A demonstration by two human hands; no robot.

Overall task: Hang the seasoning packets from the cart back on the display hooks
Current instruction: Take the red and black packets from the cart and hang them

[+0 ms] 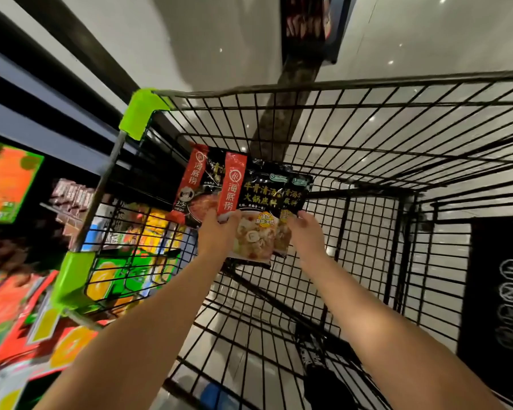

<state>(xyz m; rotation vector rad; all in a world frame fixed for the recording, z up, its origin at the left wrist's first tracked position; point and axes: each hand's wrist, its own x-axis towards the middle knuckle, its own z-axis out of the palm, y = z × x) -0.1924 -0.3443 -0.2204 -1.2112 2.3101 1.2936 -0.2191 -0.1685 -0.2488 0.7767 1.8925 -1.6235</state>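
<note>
Inside the cart [367,161], a black wire basket with green corner guards [142,113], both hands hold a small stack of seasoning packets [258,202] above the mesh bottom. These packets are black with a red strip down the left side and a food picture at the lower end; at least three overlap, fanned slightly, the front one lying over the others. No other goods show on the basket floor; the grey tiled floor [219,39] is seen through the wires.

Reaching forward with a bare forearm, the left hand [216,235] grips the lower left corner of the stack, its thumb on the front face by the red strip and its fingers curled behind. At the lower right edge, the right hand [305,232] meets the packets with fingers bent round the edge, though how firmly they pinch cannot be told. Both arms run nearly parallel from the bottom of the view.

Left of the cart, a shelf [18,202] of blurred, brightly coloured goods stands close beside the basket wall.
</note>
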